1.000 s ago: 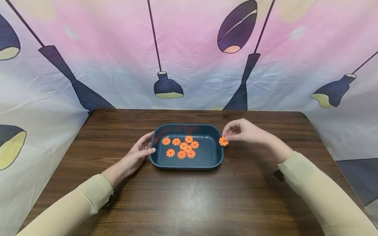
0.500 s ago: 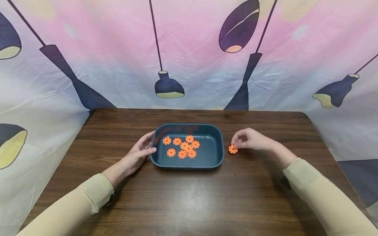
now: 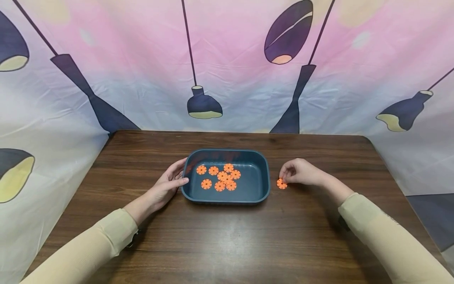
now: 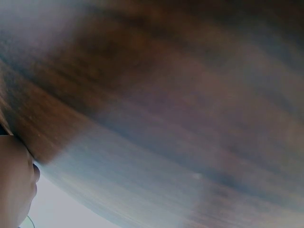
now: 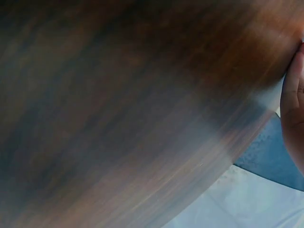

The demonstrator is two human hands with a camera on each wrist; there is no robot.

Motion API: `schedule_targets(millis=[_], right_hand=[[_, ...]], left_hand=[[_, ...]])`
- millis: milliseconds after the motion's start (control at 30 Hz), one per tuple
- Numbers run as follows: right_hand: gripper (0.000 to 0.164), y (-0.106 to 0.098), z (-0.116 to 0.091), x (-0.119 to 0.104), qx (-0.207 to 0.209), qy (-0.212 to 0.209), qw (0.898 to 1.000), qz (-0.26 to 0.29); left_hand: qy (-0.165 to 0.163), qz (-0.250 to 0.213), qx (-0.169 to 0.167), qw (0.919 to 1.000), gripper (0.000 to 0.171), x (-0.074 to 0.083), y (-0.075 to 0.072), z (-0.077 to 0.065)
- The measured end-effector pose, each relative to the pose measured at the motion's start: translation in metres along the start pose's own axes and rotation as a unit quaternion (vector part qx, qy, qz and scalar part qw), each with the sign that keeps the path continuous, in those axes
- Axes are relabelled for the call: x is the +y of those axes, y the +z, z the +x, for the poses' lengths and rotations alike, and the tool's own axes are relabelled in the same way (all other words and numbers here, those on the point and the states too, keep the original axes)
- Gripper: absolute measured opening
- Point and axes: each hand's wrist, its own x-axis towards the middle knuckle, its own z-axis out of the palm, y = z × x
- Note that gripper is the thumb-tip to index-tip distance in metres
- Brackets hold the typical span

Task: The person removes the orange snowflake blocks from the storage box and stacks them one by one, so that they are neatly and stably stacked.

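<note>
Seemingly, in the head view, an orange disc [image 3: 281,184] pinched by the right grip [image 3: 302,172] is being laid beside the tray [image 3: 250,179] clasped by the left grip [image 3: 167,184], release needed next; in wrist views, neither hold is shown.

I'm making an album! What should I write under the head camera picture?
Left hand holds a dark blue tray of orange discs; right hand pinches another disc beside it.

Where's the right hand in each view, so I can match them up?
Head: the right hand is just right of the tray, pinching an orange disc.
Left wrist: not in it.
Right wrist: partly visible, cut off by the right edge.
Shared landmark: the brown table, in all three.
</note>
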Motion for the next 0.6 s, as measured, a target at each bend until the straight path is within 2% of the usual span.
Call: schedule_targets(millis=[367, 600], right_hand=[[0.007, 0.001, -0.003, 0.001, 0.009, -0.001, 1.000, -0.005], [0.008, -0.008, 0.001, -0.012, 0.018, -0.008, 1.000, -0.019]], left_hand=[[0.004, -0.001, -0.003, 1.0000, 0.071, -0.002, -0.001, 0.001], [0.006, -0.006, 0.002, 1.0000, 0.070, -0.002, -0.001, 0.002]])
